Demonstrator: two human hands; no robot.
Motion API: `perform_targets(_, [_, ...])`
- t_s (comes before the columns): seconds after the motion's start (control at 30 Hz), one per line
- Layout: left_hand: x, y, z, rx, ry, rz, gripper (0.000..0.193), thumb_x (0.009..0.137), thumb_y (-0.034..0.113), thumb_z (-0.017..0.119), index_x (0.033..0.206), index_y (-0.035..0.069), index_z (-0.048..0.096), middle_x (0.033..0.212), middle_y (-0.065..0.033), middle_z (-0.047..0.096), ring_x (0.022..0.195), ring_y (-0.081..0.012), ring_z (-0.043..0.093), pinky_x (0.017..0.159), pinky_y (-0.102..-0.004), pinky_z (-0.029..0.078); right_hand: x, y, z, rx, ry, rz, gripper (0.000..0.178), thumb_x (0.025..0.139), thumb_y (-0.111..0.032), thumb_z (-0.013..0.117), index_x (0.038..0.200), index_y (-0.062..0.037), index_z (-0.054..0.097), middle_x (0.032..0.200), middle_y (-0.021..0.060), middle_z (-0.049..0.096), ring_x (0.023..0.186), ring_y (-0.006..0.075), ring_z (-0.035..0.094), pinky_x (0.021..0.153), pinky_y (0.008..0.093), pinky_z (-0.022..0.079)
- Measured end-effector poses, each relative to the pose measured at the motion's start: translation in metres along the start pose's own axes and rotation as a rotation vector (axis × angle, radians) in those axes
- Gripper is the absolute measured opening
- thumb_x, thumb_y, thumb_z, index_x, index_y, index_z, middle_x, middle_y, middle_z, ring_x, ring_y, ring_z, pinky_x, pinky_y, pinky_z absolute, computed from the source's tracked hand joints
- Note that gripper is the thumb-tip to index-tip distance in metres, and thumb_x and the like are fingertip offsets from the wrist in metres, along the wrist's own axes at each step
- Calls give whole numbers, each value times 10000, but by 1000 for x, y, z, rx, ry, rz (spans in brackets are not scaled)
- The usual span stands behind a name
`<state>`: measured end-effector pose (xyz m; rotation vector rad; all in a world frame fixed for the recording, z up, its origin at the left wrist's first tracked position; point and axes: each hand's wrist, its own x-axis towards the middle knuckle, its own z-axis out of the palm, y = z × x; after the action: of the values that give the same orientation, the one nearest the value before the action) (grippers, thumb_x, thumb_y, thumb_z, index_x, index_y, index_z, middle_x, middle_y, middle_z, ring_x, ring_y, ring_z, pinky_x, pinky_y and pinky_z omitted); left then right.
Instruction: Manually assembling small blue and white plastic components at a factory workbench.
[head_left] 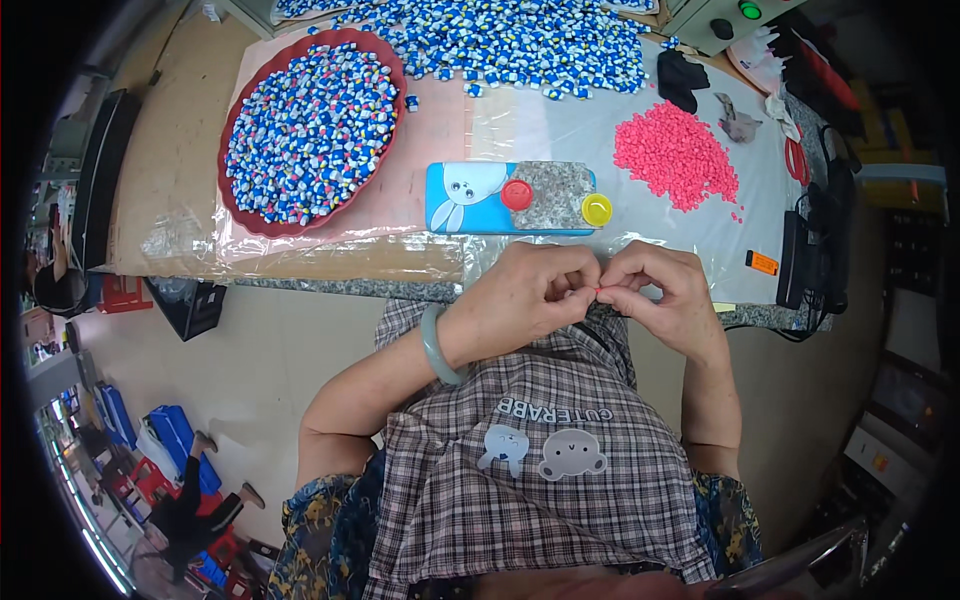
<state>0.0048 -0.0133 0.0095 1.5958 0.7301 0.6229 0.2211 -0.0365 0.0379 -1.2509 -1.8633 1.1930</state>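
My left hand [525, 292], with a pale green bangle [431, 343] at its wrist, and my right hand [662, 296] meet fingertip to fingertip at the table's front edge. Both are closed in a pinch around a tiny pinkish-red piece [599, 291], mostly hidden by the fingers. Just beyond them lies a blue board [436, 213] with a rabbit picture and a speckled grey patch [551, 196]. A small round red cap [517, 195] and a yellow one [597, 209] rest on it. Farther right is a heap of small pink pieces [672, 155].
A scalloped dark red tray [228, 185] full of small blue-and-white pieces stands at the left. More such pieces [520, 45] are heaped along the back. Black cloth [682, 80] and a black device [793, 260] with cables sit at the right. Another person [185, 510] is at lower left.
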Motion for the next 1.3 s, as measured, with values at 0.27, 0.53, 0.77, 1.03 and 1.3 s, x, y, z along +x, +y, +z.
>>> perform_targets(0.27, [2,-8,-2,-622,-138,-281,88,983,168,638,980,84,614,828,14,669,643,-13,524,551,-172,403,-2,-3,4,-68,86,-131,148,754,64,739,881,9,685,861,86,698,730,156,684,626,260,551])
perform_targets(0.53, [2,-9,-2,-630,-119,-294,77,967,159,641,961,86,617,817,20,655,643,-17,535,542,-178,403,-1,-9,5,-227,86,-178,182,734,75,720,889,-2,665,847,87,688,717,169,685,622,269,559])
perform_targets(0.77, [3,-10,-5,-623,-127,-289,119,988,159,635,1026,49,659,890,-26,701,672,-25,561,572,-177,441,6,-1,0,-112,90,-110,163,742,76,707,875,7,644,827,76,670,709,136,663,631,254,553])
perform_targets(1.03, [0,-12,-9,-704,-105,-252,190,981,112,627,1117,-14,672,971,-93,719,764,-97,650,693,-219,538,24,17,-10,-145,229,21,84,822,55,690,889,31,645,834,54,672,727,93,652,654,227,543])
perform_targets(1.3, [-3,-11,-12,-754,-138,-268,231,989,87,606,1189,-21,647,1045,-110,712,917,-165,713,790,-257,577,31,15,-9,-322,204,-55,112,807,53,705,902,18,657,816,68,686,690,124,672,610,242,546])
